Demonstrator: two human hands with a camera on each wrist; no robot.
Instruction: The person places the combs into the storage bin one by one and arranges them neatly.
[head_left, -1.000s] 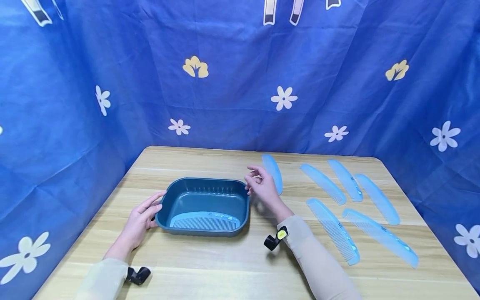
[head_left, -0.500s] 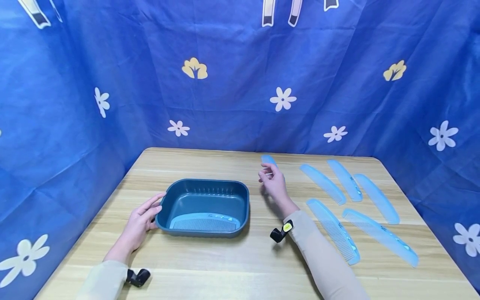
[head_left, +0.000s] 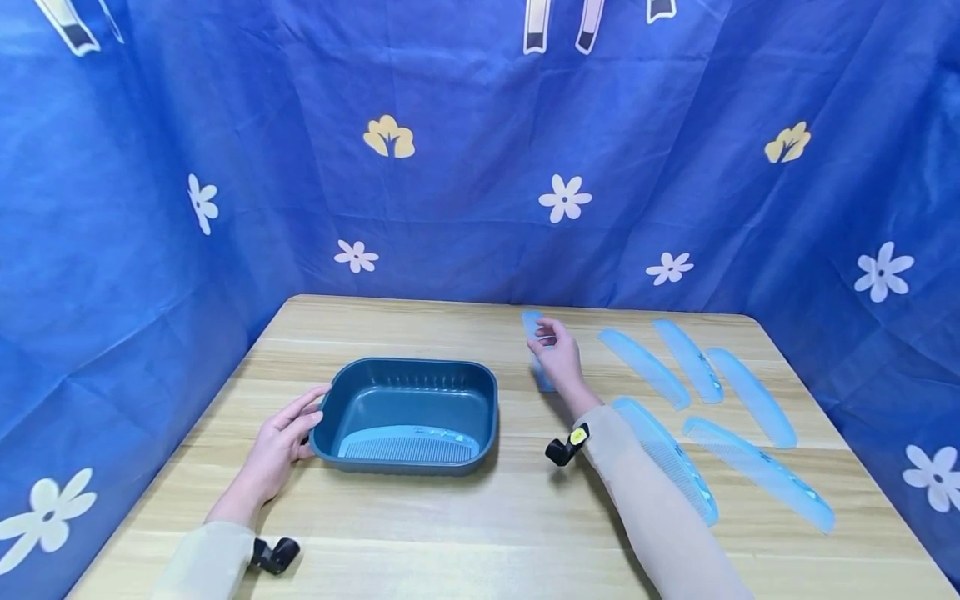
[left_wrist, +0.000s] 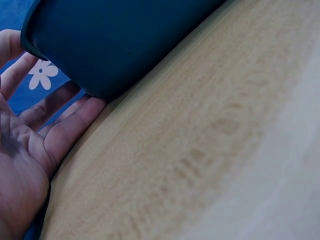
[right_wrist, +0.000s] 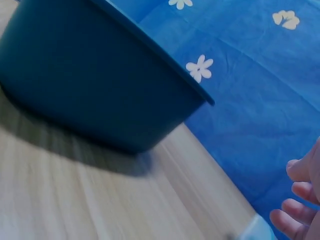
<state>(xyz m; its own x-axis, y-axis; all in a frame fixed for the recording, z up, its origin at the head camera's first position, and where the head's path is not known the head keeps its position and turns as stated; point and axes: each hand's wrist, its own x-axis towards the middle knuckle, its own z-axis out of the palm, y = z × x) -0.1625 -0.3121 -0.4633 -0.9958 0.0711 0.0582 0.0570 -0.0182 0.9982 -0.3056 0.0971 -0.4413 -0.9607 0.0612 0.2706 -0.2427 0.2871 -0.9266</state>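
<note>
The basin (head_left: 416, 377) serves as the landmark. Against its left end, the left hand (head_left: 279, 437) has its fingers spread, tips touching wall and rim without curling around them. That looks like a light brace, so a knock from the other side could swivel the basin.

Just right of the basin, the right hand (head_left: 561, 354) hangs over the nearest comb (head_left: 532, 322), fingers loosely bent, nothing visibly pinched; whether a fingertip touches it I cannot tell. The comb is thin and appears to lie flat on the bench (head_left: 420, 533), so fingertips could well skid off or push it away from the basin.

Farther right of the basin lie five other combs (head_left: 645, 368). The right sleeve (head_left: 656, 508) overlaps one of them in the head view (contact is unclear), and a low forearm might drag it. The inner comb (head_left: 408, 443), along the basin's near side, could slide if the basin is jolted.
</note>
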